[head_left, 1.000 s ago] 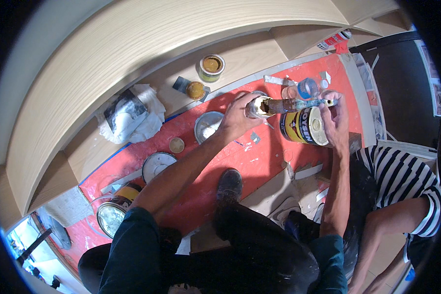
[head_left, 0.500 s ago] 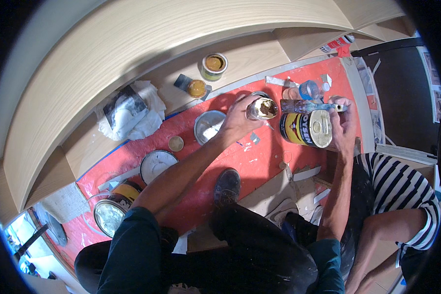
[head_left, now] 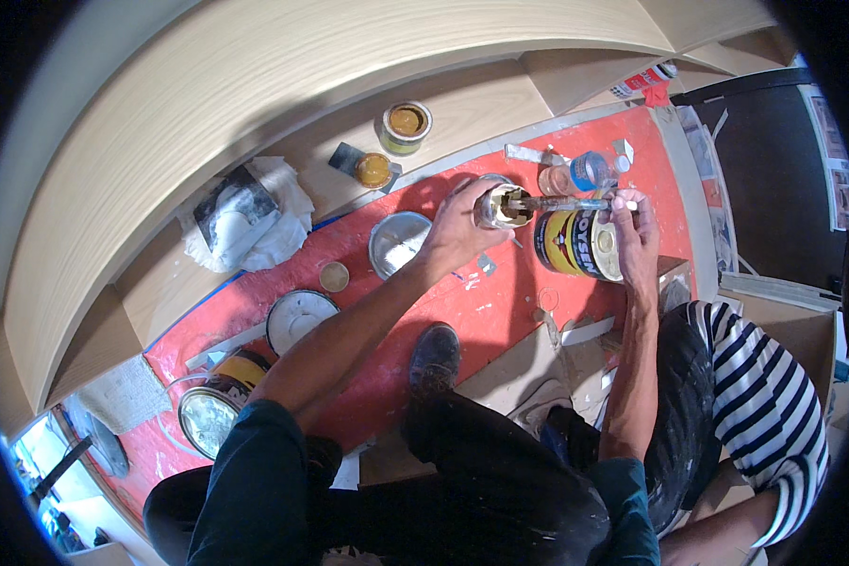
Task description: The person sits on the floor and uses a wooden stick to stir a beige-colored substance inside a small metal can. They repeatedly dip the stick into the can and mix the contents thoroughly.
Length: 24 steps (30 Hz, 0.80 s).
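My left hand [head_left: 456,231] is wrapped round a small, open paint can [head_left: 489,211], its mouth tipped toward my right. In my right hand [head_left: 636,231] is a paintbrush [head_left: 575,204], gripped near the end of its handle. The brush lies nearly level, and its bristle end reaches into the mouth of the can, so the bristles are mostly hidden. Just below the brush rests a larger paint can [head_left: 561,242] with a yellow and black label. A clear plastic bottle [head_left: 590,172] with a blue label lies beyond the brush.
On the pale wooden shelf [head_left: 481,99] are a can of brown paste [head_left: 407,128], a brown-coated lid [head_left: 374,171] and white rags [head_left: 255,226]. A white-coated lid [head_left: 299,319], a tub [head_left: 398,243] and a paint pail [head_left: 212,415] rest on red sheeting [head_left: 481,302]. A striped-shirted person [head_left: 764,406] is close at right.
My right hand has moved left and slightly down, bringing the brush's bristle end into the can. My left hand keeps its hold. The striped-shirted person has shifted lower.
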Tool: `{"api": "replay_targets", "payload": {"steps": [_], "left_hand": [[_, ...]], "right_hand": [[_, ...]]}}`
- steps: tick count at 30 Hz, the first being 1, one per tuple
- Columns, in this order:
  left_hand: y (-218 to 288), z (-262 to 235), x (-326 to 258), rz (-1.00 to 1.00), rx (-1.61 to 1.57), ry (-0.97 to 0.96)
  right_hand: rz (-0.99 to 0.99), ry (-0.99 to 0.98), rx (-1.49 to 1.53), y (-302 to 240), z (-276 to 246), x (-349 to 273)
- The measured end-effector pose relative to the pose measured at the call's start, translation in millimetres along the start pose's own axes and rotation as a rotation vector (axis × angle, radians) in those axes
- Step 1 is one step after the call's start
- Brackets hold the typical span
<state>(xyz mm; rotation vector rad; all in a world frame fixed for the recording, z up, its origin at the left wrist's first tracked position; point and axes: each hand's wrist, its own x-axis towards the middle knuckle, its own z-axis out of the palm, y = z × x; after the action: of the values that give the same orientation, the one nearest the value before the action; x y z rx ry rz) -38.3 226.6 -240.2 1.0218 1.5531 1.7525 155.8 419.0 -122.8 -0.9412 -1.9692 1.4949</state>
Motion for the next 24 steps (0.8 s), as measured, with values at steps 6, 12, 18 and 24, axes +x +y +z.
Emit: {"api": "replay_targets", "payload": {"steps": [6, 12, 18, 24], "left_hand": [[-3.2, -2.1, -0.6, 0.014, 0.133, 0.043], [0.2, -4.9, -6.3, -0.012, 0.119, 0.013], [-15.1, -5.8, -9.1, -0.023, 0.011, 0.024], [-23.4, -3.3, -6.8, -0.057, -0.105, 0.026]], "right_hand": [[-0.230, 0.009, -0.275, -10.5, -3.0, 1.0], [-0.228, 0.019, -0.333, -13.5, -2.7, -1.4], [-0.229, 0.073, -0.255, -8.3, -23.1, 4.9], [-0.032, 0.156, 0.422, 8.9, -46.2, 8.8]]}}
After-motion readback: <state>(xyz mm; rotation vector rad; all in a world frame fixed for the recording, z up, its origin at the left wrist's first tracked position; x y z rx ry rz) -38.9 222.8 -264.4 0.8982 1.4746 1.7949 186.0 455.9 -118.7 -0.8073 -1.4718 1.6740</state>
